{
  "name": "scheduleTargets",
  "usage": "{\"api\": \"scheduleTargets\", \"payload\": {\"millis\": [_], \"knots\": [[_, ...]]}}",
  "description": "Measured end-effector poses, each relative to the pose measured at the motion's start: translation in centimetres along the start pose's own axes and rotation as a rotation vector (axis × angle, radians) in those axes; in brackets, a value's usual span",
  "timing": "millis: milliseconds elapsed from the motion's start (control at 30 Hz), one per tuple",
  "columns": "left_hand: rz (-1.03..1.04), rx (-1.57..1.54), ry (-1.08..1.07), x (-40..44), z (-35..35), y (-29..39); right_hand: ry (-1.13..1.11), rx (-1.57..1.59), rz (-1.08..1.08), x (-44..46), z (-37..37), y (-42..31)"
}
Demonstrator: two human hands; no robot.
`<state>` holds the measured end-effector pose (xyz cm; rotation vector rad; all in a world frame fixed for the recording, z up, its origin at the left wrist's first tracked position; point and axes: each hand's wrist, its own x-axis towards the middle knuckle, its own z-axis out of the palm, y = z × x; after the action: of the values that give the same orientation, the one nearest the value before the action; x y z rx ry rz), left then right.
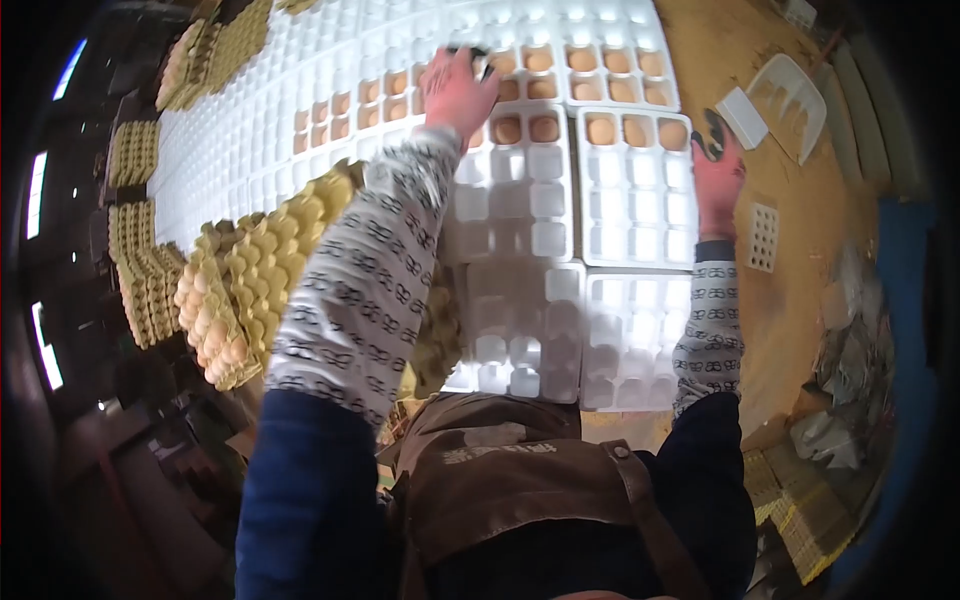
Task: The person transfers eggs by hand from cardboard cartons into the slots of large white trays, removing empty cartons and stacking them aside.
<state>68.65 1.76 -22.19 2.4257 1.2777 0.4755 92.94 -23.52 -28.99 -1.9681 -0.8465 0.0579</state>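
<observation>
My left hand (458, 92), in a pink glove with black fingertips, reaches over the far rows of eggs in the white trays. Its fingers curl downward, and whatever they hold is hidden. Close to it are brown eggs (537, 58) seated in the tray cups. My right hand (718, 178), gloved alike, is at the right edge of a white egg tray (632, 195). Its thumb and fingers are apart, with nothing visible between them. That tray has brown eggs (635, 131) in its far row; its nearer cups are bare.
Stacked pulp egg trays (290, 240) stand at my left, with eggs (212, 335) on their outer side. More pulp stacks (135, 235) line the far left. A white plastic chair (790, 110) and a small perforated white piece (763, 238) are on the brown floor at right.
</observation>
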Motion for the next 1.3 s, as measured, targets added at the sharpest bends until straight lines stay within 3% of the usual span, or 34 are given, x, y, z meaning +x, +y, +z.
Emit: {"api": "scheduleTargets", "payload": {"millis": [33, 100, 133, 167, 233, 267, 333, 367, 433, 467, 533, 567, 600, 633, 767, 800, 867, 900, 933, 1000, 1100, 1200, 1300], "knots": [[0.139, -0.011, 0.145, 1.1, -2.0, 0.9, -0.083, -0.116, 0.042, 0.0, 0.4, -0.7], [0.031, -0.181, -0.106, 1.4, -10.8, 5.3, -0.231, -0.369, 0.132, 0.0, 0.5, -1.9], [0.357, -0.231, 0.0, 0.8, -14.8, 6.7, -0.294, -0.498, 0.174, 0.4, 0.3, -2.3], [0.387, -0.066, 0.039, -1.3, -19.4, 8.0, -0.313, -0.499, 0.109, 0.5, 0.4, -1.8], [0.392, 0.018, 0.124, -4.0, -24.2, 3.1, -0.292, -0.624, -0.14, 0.4, 0.9, 0.3], [0.31, 0.038, 0.115, -6.4, -26.9, 1.3, -0.285, -0.68, -0.262, 0.1, 1.2, 0.8], [0.261, 0.187, 0.211, -11.8, -30.6, -4.0, -0.387, -0.551, -0.022, -0.1, 0.5, 1.1], [0.099, 0.193, 0.199, -15.3, -32.0, -7.0, -0.293, -0.492, -0.025, -0.7, -0.4, 0.6], [-0.201, 0.354, 0.145, -23.4, -34.1, -11.3, -0.108, -0.379, 0.224, -2.8, -1.3, 0.2], [-0.335, 0.417, 0.162, -27.8, -34.1, -13.8, -0.203, -0.453, 0.258, -3.6, -1.7, 1.4], [-0.608, 0.138, 0.106, -33.2, -33.2, -14.0, -0.378, -0.607, 0.347, -4.2, -1.8, 2.9], [-0.599, 0.156, 0.072, -35.7, -31.9, -16.0, -0.455, -0.684, 0.395, -3.9, -1.7, 2.8], [-0.48, 0.361, 0.066, -35.6, -30.9, -14.3, -0.492, -0.734, 0.36, -3.1, -1.5, 3.3], [-0.567, 0.296, 0.002, -34.7, -30.8, -13.0, -0.533, -0.783, 0.323, -2.4, -1.3, 4.2], [-0.491, 0.236, 0.111, -34.4, -29.7, -13.8, -0.577, -0.744, 0.356, -1.2, -2.1, 3.3], [-0.459, 0.181, 0.151, -34.5, -29.8, -14.6, -0.486, -0.694, 0.206, -0.8, -1.5, 2.3], [-0.681, -0.579, 0.187, -34.0, -30.8, -15.7, -0.301, -0.603, -0.064, -1.8, -0.7, -2.9], [-0.622, -0.692, 0.263, -33.9, -31.0, -16.0, -0.309, -0.459, -0.024, -2.4, 0.3, -6.5], [-0.544, -0.669, 0.291, -33.9, -32.3, -16.3, -0.3, -0.324, 0.018, -2.4, 1.8, -10.9], [-0.554, -0.556, 0.479, -33.9, -36.3, -15.1, -0.34, -0.061, -0.136, -2.8, 4.5, -17.7], [-0.618, -0.501, 0.726, -37.9, -40.7, -22.4, -0.544, 0.012, -0.138, -5.2, 7.4, -27.4], [-0.618, -0.604, 0.887, -44.0, -42.1, -31.1, -0.75, 0.139, -0.405, -5.9, 11.9, -28.9], [-0.697, -0.207, 0.858, -46.0, -40.9, -33.2, -0.782, -0.109, -0.772, -6.7, 13.8, -33.0]]}}
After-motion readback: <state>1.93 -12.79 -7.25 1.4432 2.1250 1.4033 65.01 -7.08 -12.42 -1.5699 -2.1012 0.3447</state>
